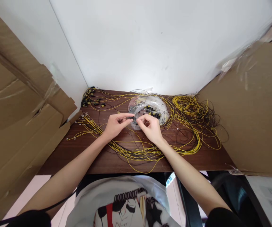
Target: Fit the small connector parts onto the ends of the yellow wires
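Observation:
My left hand (116, 125) is closed in a pinch on a small black connector (133, 117) above the middle of the table. Close beside it, my right hand (150, 127) has thumb and forefinger pressed together at the connector's right end; what lies between those fingertips is too small to make out. Just behind both hands is a clear plastic bag (163, 108) with black and yellow connector parts (151, 110) in it. A long bundle of yellow and black wires (136, 154) curves across the table in front of the hands, passing under my forearms.
Tangled yellow and black wire (190, 107) lies at the back right. Black connectors with yellow parts (86, 98) are heaped at the back left. Cardboard walls (249, 110) flank the brown table (65, 160), and a white wall (138, 47) stands behind it.

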The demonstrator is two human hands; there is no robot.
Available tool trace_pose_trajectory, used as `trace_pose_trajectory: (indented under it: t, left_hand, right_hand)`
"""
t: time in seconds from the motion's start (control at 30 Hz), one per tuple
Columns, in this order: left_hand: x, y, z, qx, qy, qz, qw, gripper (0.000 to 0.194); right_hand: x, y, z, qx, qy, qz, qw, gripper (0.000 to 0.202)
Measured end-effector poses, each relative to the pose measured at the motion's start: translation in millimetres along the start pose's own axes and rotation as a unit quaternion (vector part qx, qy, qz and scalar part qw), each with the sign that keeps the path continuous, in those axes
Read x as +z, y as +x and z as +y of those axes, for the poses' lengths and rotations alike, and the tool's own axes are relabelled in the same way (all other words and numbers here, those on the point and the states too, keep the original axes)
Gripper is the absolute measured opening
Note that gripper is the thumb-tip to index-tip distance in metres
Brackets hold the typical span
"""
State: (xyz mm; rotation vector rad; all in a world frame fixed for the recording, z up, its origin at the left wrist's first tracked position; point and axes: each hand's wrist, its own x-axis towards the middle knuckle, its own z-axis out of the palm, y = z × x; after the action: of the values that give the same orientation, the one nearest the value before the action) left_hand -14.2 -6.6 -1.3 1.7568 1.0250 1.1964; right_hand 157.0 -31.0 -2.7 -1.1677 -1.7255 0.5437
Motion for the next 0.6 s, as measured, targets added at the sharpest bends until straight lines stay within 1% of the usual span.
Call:
trace_pose_trajectory:
  t: [0.1,0.2,0.43,0.6]
  left_hand:
    - [0.3,0.3,-0.3,0.003,0.007,0.006,1.0,0.023]
    - [0.9,0.0,-0.1,0.003,0.013,0.001,1.0,0.021]
    - [3.8,-1.9,-4.4,-0.016,0.01,-0.035,0.999,0.025]
    - [4.7,-0.9,-6.5,-0.035,0.001,-0.023,0.999,0.024]
  right_hand:
    - [0.7,-0.5,-1.4,-0.012,-0.003,-0.008,1.0,0.016]
    - [1.1,-0.5,-2.7,-0.011,-0.012,-0.01,1.0,0.017]
    - [1.3,-1.0,-1.9,-0.016,-0.01,-0.018,1.0,0.015]
    - [0.1,-0.8,-1.9,-0.008,-0.018,-0.008,1.0,0.016]
